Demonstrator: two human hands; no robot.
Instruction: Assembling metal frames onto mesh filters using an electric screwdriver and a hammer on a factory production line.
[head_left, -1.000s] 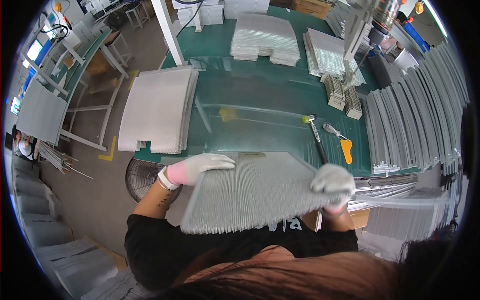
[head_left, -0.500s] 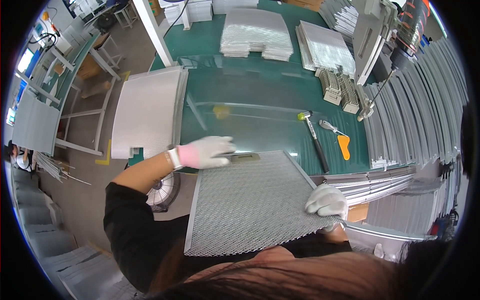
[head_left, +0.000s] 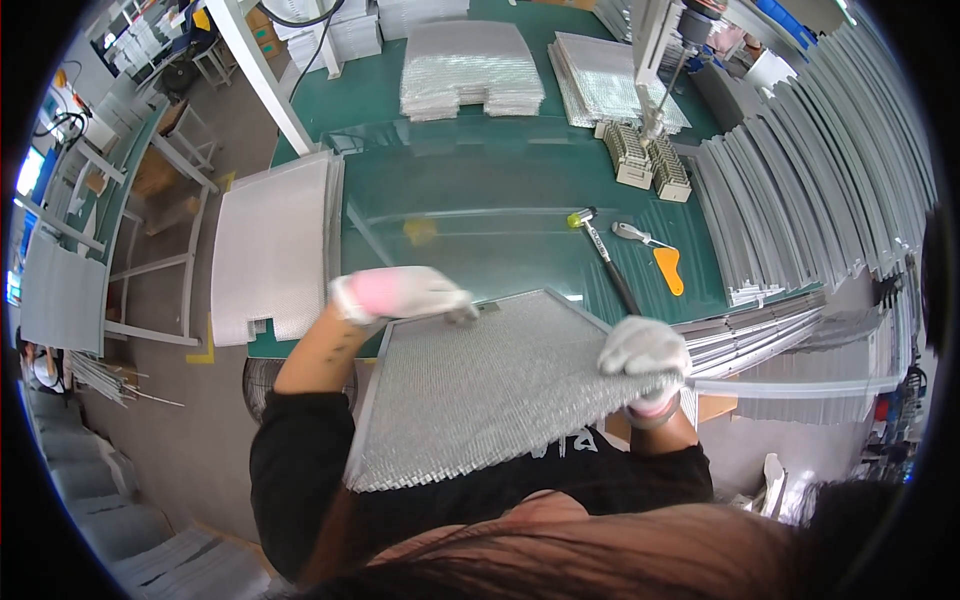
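Observation:
A grey metal mesh filter panel (head_left: 480,390) slants in front of my body, framed along its far and side edges, its near edge showing bare mesh. My left hand (head_left: 410,293), in a white glove with a pink cuff, is closed at the far edge, fingers curled down beside a small dark tab (head_left: 488,308); the fingertips are slightly blurred. At the right corner my right hand (head_left: 645,350), gloved in white, grips the panel, its thumb side partly hidden. A long silver frame strip (head_left: 800,387) runs out to the right from beside that hand.
On the green table (head_left: 470,240) lie a mallet (head_left: 605,260), a screwdriver (head_left: 640,235) and an orange scraper (head_left: 668,271). Panel stacks (head_left: 270,250) stand left and at the back. Beige slotted blocks (head_left: 645,165) sit below a hanging power driver (head_left: 690,30). Grey strips (head_left: 810,190) crowd the right.
The panel's near edge has risen and tilted, and the right hand has lifted with it. My left hand's stretched fingers have curled down at the far edge. The view has shifted.

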